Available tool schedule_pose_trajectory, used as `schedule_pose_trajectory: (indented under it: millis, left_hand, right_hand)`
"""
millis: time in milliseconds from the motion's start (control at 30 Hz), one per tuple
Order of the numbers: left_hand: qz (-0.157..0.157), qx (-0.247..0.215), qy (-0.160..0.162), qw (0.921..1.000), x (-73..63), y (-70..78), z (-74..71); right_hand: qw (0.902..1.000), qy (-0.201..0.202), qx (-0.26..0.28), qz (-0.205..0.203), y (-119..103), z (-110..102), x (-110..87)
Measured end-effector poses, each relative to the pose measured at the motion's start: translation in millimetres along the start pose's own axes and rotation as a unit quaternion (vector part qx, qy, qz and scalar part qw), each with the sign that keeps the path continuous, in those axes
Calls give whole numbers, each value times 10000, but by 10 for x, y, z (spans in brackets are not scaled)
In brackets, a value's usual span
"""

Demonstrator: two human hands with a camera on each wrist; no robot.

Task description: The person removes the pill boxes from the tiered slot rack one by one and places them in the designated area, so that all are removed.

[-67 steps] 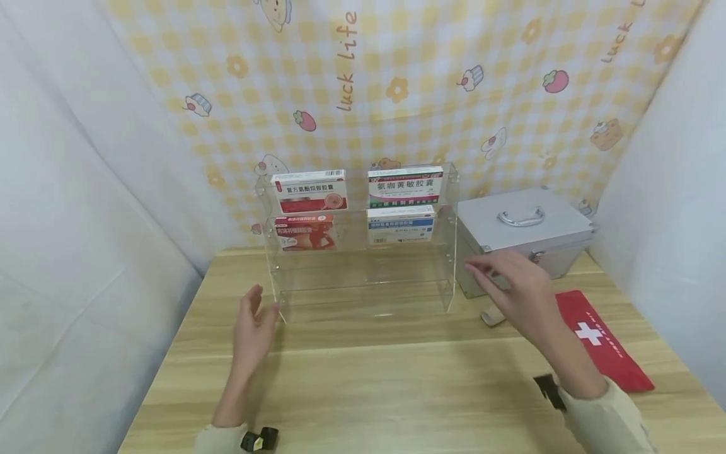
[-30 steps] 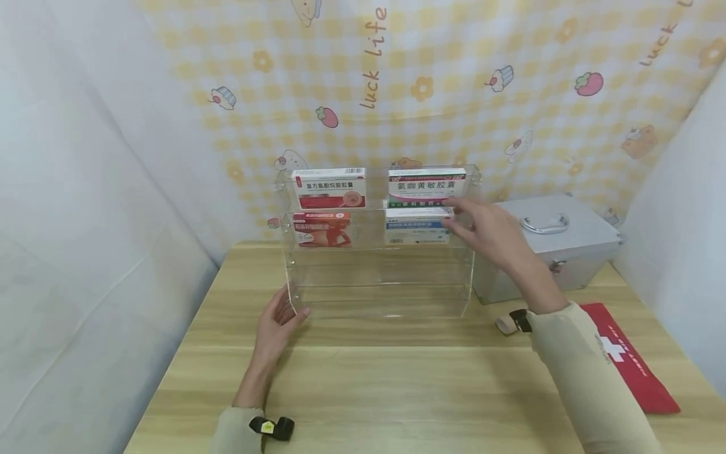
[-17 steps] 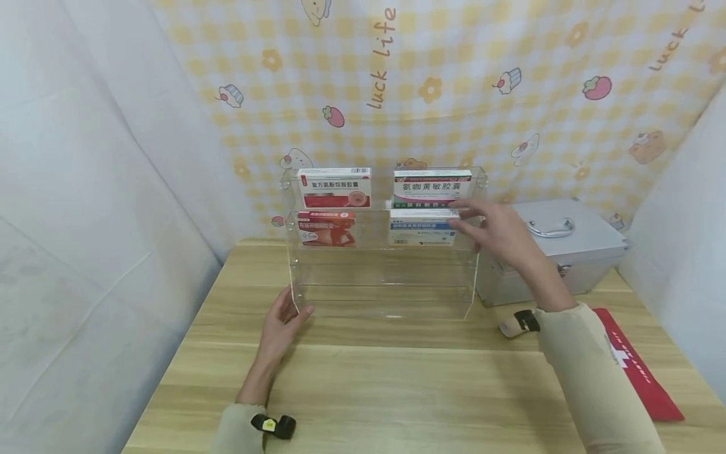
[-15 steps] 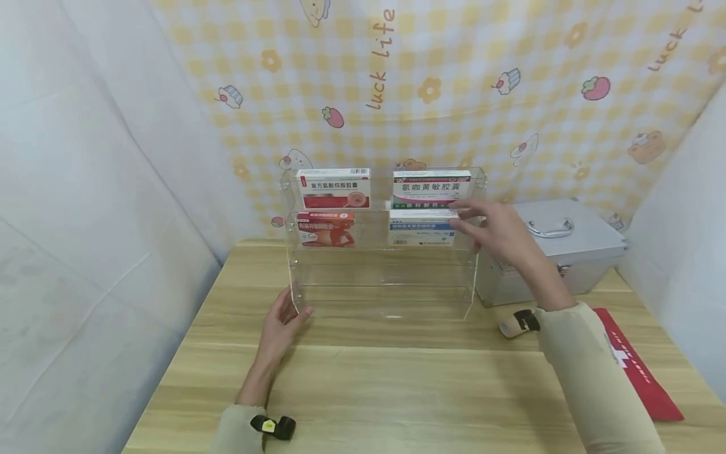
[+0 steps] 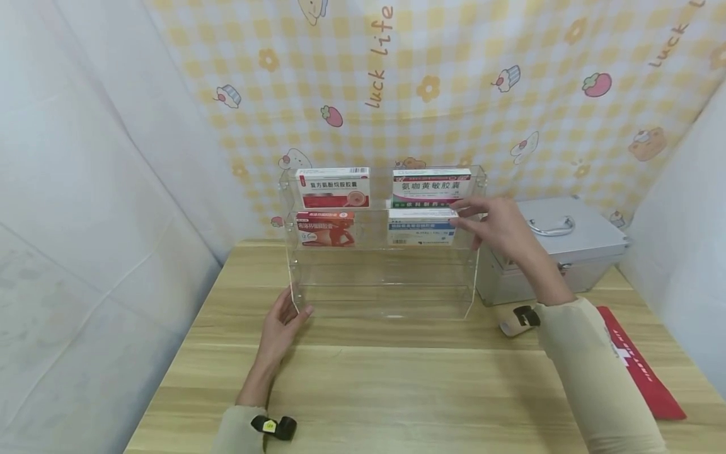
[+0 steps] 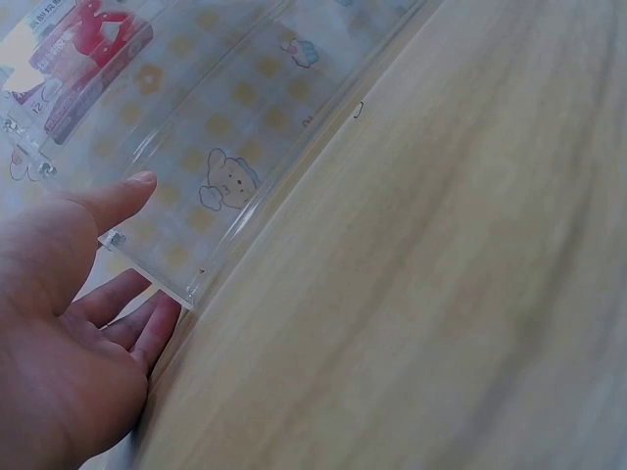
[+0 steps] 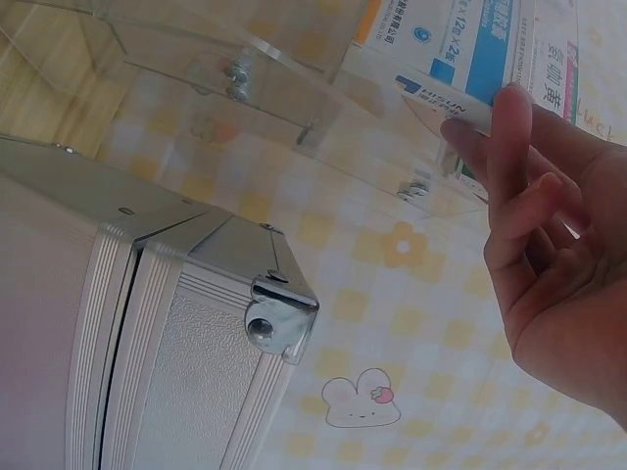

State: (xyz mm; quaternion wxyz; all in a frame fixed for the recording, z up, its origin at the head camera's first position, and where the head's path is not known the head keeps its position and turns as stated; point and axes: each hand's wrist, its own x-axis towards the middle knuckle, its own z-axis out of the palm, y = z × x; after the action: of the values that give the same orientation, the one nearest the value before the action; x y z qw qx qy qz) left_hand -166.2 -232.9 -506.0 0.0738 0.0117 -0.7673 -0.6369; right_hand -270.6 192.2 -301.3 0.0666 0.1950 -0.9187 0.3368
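Observation:
A clear acrylic display rack [image 5: 386, 275] stands on the table, with medicine boxes on its two upper tiers. My right hand [image 5: 499, 230] pinches the right end of the white-and-blue medicine box [image 5: 420, 233] on the second tier; the right wrist view shows thumb and finger at the end of that box [image 7: 475, 49]. My left hand [image 5: 278, 331] grips the rack's lower left side panel. In the left wrist view its thumb [image 6: 122, 199] lies in front of the panel and the other fingers go behind it.
A white-and-red box [image 5: 334, 189] and a green-and-pink-trimmed box [image 5: 431, 189] sit on the top tier. Left on the second tier is a red box [image 5: 326, 230]. A silver case [image 5: 533, 284], beige roll [image 5: 513, 325] and red first aid pouch [image 5: 646, 378] lie right.
Since the oldest frame, my right hand has reached left to the white-and-blue box, and my left hand has come onto the rack's side. Over the last half second both hands stay nearly still.

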Motion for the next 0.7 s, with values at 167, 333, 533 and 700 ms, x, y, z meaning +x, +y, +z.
schedule_pose_trajectory:
  millis: [167,333,533,700]
  left_hand:
    - [4,-17,-10,10000,3,-4,-1]
    - [-46,-19,34,10000,5,-5,10]
    - [19,-12,48,10000,11,-10,14]
    - [82,9,24,10000,13,-10,2]
  right_hand:
    - [9999,57,88,26,10,7,-5]
    - [9988,255,349,216,17,-3,-10]
    - [9970,622,459,-24,-79,-118,-30]
    - [9937,1001,457,-227,-212,-274,-64]
